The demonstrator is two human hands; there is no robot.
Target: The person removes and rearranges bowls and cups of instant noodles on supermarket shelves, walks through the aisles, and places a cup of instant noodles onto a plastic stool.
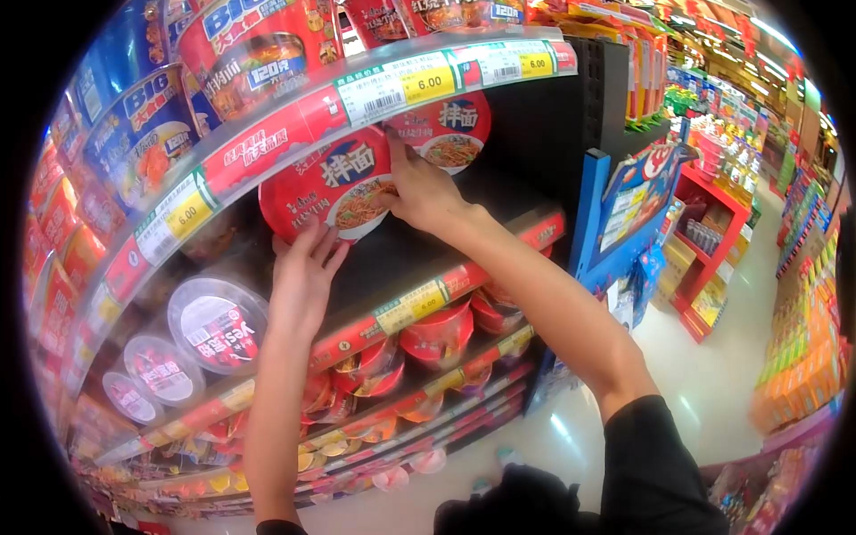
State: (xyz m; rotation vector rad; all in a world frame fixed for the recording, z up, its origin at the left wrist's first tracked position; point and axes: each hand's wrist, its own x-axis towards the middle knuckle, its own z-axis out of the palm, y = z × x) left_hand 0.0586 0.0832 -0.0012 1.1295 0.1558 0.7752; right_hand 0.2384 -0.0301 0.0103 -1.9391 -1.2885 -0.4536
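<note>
A red, round-lidded instant noodle bowl [303,192] is tipped so its lid faces me, just under the upper shelf's price strip. My left hand [308,263] supports its lower edge, with the fingertips on the rim. On its right side, my right hand [425,185] grips the edge, thumb over the lid and forefinger pointing up. A matching noodle bowl [464,134] stands behind and to the right, partly covered by my right hand. Both bowls are within the dark shelf bay [508,165].
Large noodle tubs [259,62] line the shelf above, behind a price strip [383,89]. Clear-lidded bowls [218,323] sit at left, and red bowls [437,339] fill the shelf below. At right are a blue display panel [624,209], a red stand [713,241] and the aisle floor [713,383].
</note>
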